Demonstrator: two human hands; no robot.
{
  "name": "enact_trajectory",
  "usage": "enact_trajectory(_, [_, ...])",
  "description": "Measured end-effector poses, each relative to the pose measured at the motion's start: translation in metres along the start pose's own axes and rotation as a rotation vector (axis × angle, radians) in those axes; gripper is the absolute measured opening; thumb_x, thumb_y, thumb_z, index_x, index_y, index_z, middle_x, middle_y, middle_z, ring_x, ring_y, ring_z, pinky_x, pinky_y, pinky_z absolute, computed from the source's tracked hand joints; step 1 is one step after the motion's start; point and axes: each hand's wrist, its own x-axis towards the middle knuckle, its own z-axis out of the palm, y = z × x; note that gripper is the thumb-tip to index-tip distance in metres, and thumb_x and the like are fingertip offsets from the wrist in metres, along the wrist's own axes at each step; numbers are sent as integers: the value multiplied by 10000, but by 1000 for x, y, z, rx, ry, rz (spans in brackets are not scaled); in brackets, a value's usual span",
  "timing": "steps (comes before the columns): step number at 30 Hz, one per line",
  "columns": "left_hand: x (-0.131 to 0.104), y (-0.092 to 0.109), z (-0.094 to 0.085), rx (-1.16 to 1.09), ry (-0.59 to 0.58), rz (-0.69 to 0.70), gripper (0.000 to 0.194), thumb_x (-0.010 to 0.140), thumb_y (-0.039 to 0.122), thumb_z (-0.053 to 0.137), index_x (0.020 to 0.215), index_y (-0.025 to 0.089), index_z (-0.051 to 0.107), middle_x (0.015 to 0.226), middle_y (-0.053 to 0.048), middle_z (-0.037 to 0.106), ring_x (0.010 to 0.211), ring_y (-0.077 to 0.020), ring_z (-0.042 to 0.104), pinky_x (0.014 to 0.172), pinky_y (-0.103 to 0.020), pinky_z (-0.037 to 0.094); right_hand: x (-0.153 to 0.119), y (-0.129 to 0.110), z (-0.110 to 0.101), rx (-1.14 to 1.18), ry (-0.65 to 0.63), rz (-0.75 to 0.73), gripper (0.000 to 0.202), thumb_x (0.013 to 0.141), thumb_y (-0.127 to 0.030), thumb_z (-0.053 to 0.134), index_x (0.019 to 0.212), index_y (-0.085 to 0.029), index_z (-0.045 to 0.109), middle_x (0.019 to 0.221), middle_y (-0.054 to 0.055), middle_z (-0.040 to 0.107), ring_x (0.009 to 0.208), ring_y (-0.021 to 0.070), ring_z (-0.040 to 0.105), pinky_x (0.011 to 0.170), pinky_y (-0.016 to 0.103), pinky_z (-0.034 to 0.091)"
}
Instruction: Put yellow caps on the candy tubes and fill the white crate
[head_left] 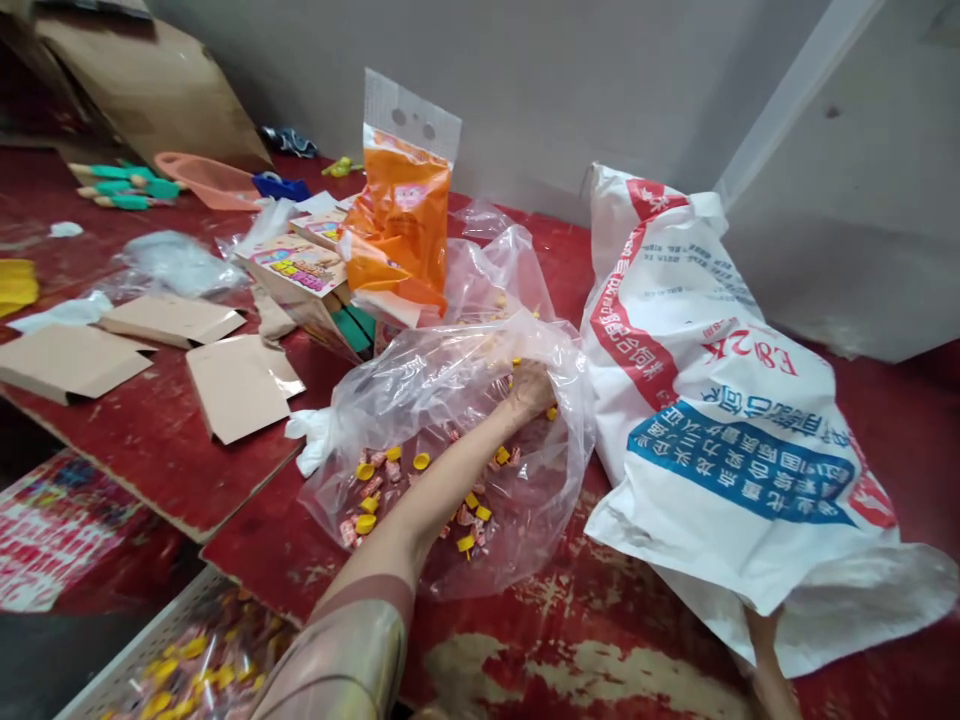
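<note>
My left hand (531, 390) reaches far into a large clear plastic bag (442, 370) lying on the red table. Its back shows dimly near the bag's far side; its fingers are hidden. Scattered in the bag are yellow plastic pieces (420, 461) and small pinkish wrapped pieces (393, 470), too small to name surely. At lower right, my right hand (763, 630) goes under the lower edge of a big white woven sack (720, 300) with red and blue print. Only the wrist region shows there, and the sack covers the fingers.
An orange bag (405, 215) stands behind the clear bag, beside printed boxes (300, 270). Flat cardboard pieces (244, 385) lie at left. Farther back are a pink basket (210, 182) and green-wrapped items (131, 187). Below the table edge, a white crate (135, 640) contains more yellow pieces.
</note>
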Motion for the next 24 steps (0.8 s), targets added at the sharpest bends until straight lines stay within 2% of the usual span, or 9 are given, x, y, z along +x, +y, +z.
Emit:
enact_trajectory(3, [-3, 8, 12, 23, -50, 55, 213, 722, 166, 536, 861, 129, 693, 999, -153, 665, 1049, -343, 543, 949, -499, 360, 2, -2, -1, -17, -22, -58, 321, 577, -418, 431, 815, -204, 451, 790, 137, 574, 998, 377, 518, 818, 487, 450])
enact_trajectory(7, [-31, 13, 9, 35, -102, 121, 186, 747, 157, 525, 835, 126, 687, 995, -169, 669, 1116, -376, 503, 957, -567, 329, 5, -11, -2, -67, -31, -132, 217, 591, -366, 466, 727, -198, 475, 728, 160, 565, 960, 406, 515, 786, 486, 441])
enact_trajectory(11, [-77, 5, -10, 17, -140, 199, 318, 797, 173, 499, 1081, 170, 643, 1217, -124, 610, 1218, -278, 472, 1005, -460, 373, 7, -21, -5, -120, -65, -187, 91, 585, -288, 474, 626, -206, 467, 622, 133, 508, 787, 373, 537, 732, 490, 435])
enact_trajectory(13, [-98, -2, -20, -64, -92, 201, 442, 789, 131, 484, 1220, 174, 566, 1335, -115, 531, 1260, -223, 453, 1036, -395, 377, 7, -25, -6, -141, -81, -215, 52, 603, -259, 471, 591, -214, 450, 587, 112, 474, 737, 341, 527, 721, 481, 434])
enact_trajectory(15, [-115, -7, -27, -210, 53, 126, 492, 790, 86, 443, 1267, 166, 531, 1391, -120, 475, 1283, -201, 440, 1051, -382, 377, 7, -28, -7, -162, -87, -240, 89, 624, -240, 471, 554, -224, 419, 555, 91, 432, 699, 314, 510, 708, 473, 434])
enact_trajectory(18, [-131, -7, -34, -344, 263, -87, 456, 796, 47, 407, 1199, 162, 586, 1355, -119, 511, 1243, -193, 487, 1024, -369, 411, 6, -32, -9, -195, -79, -266, 172, 639, -220, 473, 510, -243, 362, 520, 60, 368, 653, 284, 481, 686, 469, 436])
enact_trajectory(20, [-136, -4, -37, -334, 303, -183, 428, 793, 30, 412, 1148, 159, 615, 1278, -112, 573, 1173, -180, 544, 989, -341, 439, 5, -33, -9, -216, -67, -282, 215, 653, -218, 468, 496, -256, 327, 510, 49, 345, 633, 270, 467, 673, 469, 441])
enact_trajectory(24, [-135, 5, -44, -273, 316, -282, 381, 807, 27, 410, 1106, 137, 617, 1115, -110, 639, 995, -163, 617, 879, -308, 488, 5, -33, -7, -262, -30, -302, 258, 697, -249, 448, 479, -262, 311, 483, 42, 328, 618, 261, 463, 646, 470, 461])
